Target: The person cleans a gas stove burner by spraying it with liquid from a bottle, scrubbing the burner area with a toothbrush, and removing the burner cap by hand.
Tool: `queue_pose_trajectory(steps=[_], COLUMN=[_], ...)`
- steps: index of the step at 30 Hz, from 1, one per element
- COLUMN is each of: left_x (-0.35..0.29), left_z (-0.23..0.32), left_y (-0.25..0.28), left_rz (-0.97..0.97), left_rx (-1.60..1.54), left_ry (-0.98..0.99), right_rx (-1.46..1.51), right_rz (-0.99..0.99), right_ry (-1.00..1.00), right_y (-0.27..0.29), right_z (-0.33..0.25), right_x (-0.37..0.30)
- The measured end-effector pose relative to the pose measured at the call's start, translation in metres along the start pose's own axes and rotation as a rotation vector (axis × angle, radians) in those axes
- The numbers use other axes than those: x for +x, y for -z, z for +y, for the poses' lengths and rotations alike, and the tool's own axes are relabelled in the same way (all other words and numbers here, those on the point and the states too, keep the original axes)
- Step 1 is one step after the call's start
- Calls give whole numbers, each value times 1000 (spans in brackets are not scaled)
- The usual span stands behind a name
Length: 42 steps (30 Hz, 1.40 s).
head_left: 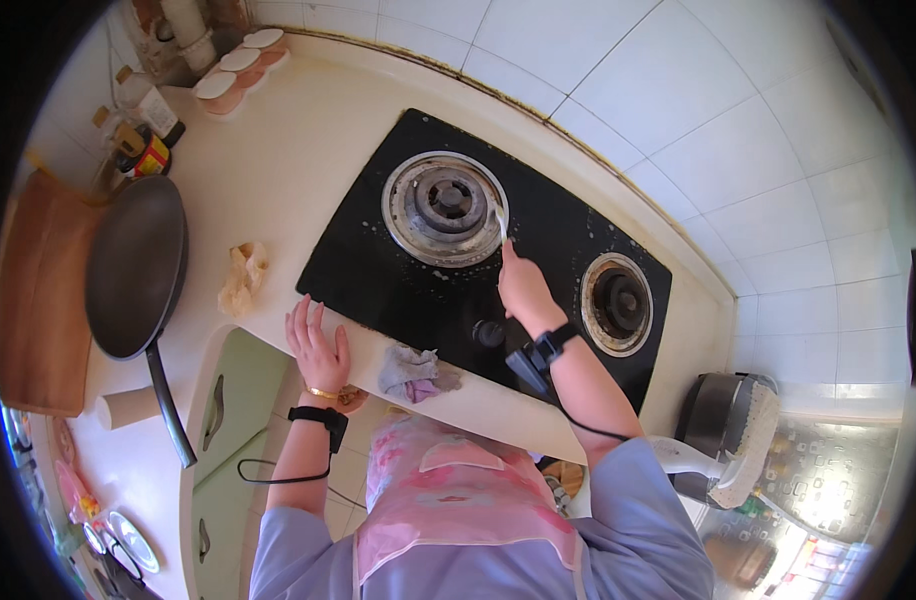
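Note:
My right hand [526, 288] is closed around a slim white brush-like tool [503, 222]. The tool's tip reaches the right rim of the left gas burner [446, 210], a round metal ring with soiled parts inside. That burner sits in a black glass hob [418, 305] flecked with pale spots and crumbs. At the hob's front left corner, my left hand [316, 345] rests on the counter edge, fingers spread and holding nothing. Between my arms, a crumpled grey and purple cloth [413, 373] lies on the front edge of the counter.
A second burner [618, 303] and a black knob [488, 333] are on the hob. Left on the counter are a frying pan [136, 270], a crumpled tan wrapper [244, 278], a wooden board [44, 295], bottles [150, 105] and lidded jars [240, 68]. A dark cooker [706, 418] stands right.

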<state>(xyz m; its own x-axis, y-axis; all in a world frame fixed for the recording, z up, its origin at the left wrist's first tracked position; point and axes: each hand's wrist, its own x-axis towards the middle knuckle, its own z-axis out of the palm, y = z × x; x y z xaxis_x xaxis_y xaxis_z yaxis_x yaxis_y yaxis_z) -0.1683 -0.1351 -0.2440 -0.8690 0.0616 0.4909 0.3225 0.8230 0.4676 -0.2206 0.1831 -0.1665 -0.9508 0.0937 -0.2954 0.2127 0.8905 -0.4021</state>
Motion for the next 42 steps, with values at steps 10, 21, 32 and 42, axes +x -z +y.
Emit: queue_pose_trajectory(steps=[10, 21, 32, 42], left_x=[4, 5, 8, 3], left_z=[-3, -5, 1, -5], left_y=[-8, -8, -10, -8], left_rz=[10, -19, -32, -48], left_rx=[-34, -10, 8, 27], left_ry=[-29, -24, -25, -3], right_rx=[-201, -142, 4, -164], right_rz=[269, 184, 243, 224], right_ry=[280, 153, 163, 84], right_y=[-22, -2, 14, 24], right_z=[34, 39, 41, 66], right_x=[-26, -1, 58, 49])
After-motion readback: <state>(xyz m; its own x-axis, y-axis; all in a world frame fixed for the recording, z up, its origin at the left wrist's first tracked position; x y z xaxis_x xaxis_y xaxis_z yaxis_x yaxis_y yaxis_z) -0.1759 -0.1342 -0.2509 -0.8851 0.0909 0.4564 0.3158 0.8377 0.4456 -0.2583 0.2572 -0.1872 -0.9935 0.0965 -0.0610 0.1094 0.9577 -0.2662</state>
